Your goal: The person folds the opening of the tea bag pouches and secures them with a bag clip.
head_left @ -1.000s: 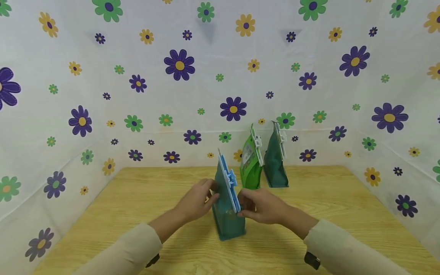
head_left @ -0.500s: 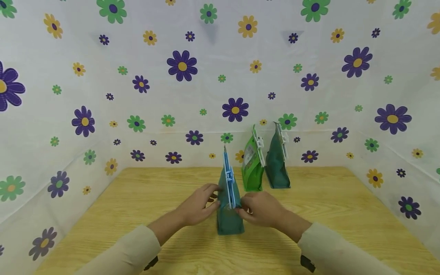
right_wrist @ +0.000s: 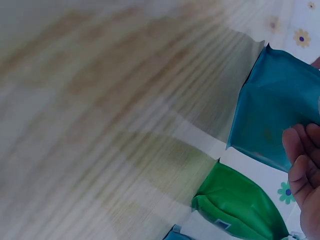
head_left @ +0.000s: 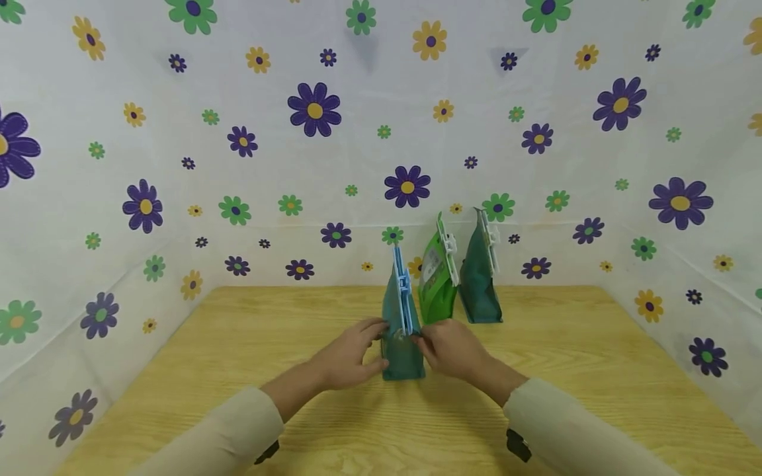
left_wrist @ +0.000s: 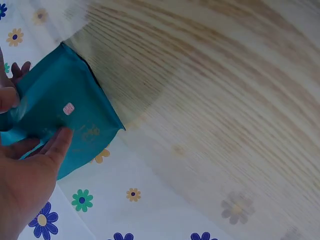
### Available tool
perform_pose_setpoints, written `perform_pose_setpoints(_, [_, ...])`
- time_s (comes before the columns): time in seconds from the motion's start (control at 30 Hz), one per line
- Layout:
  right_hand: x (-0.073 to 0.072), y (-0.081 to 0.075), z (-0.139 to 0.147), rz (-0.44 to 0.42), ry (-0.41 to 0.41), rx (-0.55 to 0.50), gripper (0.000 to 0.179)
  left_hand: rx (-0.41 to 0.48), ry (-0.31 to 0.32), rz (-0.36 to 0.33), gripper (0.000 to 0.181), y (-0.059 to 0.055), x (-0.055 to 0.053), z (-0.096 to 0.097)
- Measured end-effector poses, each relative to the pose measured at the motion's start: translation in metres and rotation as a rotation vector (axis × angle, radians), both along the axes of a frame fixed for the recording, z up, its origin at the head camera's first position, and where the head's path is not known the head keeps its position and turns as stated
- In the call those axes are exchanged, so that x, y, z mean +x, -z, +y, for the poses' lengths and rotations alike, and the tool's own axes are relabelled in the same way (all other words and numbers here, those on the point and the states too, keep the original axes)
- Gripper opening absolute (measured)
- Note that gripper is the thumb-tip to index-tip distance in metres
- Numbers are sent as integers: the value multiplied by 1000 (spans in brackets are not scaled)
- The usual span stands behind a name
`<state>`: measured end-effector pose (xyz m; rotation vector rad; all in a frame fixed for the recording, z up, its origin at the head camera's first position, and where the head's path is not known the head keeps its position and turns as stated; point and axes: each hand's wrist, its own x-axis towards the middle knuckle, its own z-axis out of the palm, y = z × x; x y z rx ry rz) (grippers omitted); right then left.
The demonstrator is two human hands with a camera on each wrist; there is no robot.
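A teal stand-up bag [head_left: 403, 360] stands upright on the table between both hands, a long light-blue bag clip [head_left: 403, 284] across its folded top. Fingertips and thumb of my left hand [head_left: 351, 354] rest against the bag's left side; the left wrist view shows that hand [left_wrist: 32, 175] against the teal face. At the near end of the clip, my right hand [head_left: 455, 347] pinches the bag's right edge with bent fingers. In the right wrist view the right hand's curled fingers [right_wrist: 304, 160] overlap the teal side.
Just behind and to the right stands a green bag [head_left: 437, 294] with a white clip [head_left: 450, 251]. Right of it is another teal bag [head_left: 479, 291], also with a white clip. A flower-print sheet [head_left: 333, 172] walls the wooden table [head_left: 286, 423] at back and sides.
The teal bag with the blue clip has moved away from me and slightly right, and turned so its narrow side faces me. Both hands moved with it; the two rear bags stayed put.
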<state>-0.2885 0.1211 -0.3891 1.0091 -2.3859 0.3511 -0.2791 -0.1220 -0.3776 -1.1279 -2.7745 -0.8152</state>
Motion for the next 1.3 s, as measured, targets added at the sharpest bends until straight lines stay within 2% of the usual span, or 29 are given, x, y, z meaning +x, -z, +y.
perform_pose_setpoints(0.1, [-9, 2, -5, 5, 44, 1, 30, 3, -16, 29, 57, 4, 2, 0])
perform_pose_setpoints(0.23, [-19, 2, -10, -37, 103, -13, 27, 46, -63, 95, 46, 8, 2, 4])
perform_pose_setpoints(0.33, [-25, 1, -8, -80, 147, -27, 26, 26, -97, 158, 40, 10, -3, 12])
perform_pose_setpoints(0.4, [-27, 2, -2, -120, 205, -44, 26, -9, -87, 172, 43, 12, -8, 22])
perform_pose_setpoints(0.47, [-28, 3, 7, -161, 268, -69, 27, -56, -60, 157, 50, 15, -14, 33])
perform_pose_setpoints(0.53, [-30, 4, 16, -217, 297, -105, 28, -92, -45, 102, 58, 18, -18, 43])
perform_pose_setpoints(0.6, [-33, 4, 22, -272, 268, -132, 27, -115, -62, 47, 64, 20, -21, 49])
perform_pose_setpoints(0.7, [-38, 4, 27, -362, 181, -148, 26, -133, -103, -4, 72, 21, -26, 50])
perform_pose_setpoints(0.87, [-39, 3, 33, -463, 127, -86, 18, -134, -88, -45, 83, 19, -36, 47])
perform_pose_setpoints(1.07, [-35, -1, 32, -590, 119, -11, 46, -150, -94, -99, 89, 19, -48, 49])
perform_pose_setpoints(1.3, [-29, -6, 40, -540, 178, -31, 38, -133, -102, -123, 92, 21, -64, 51])
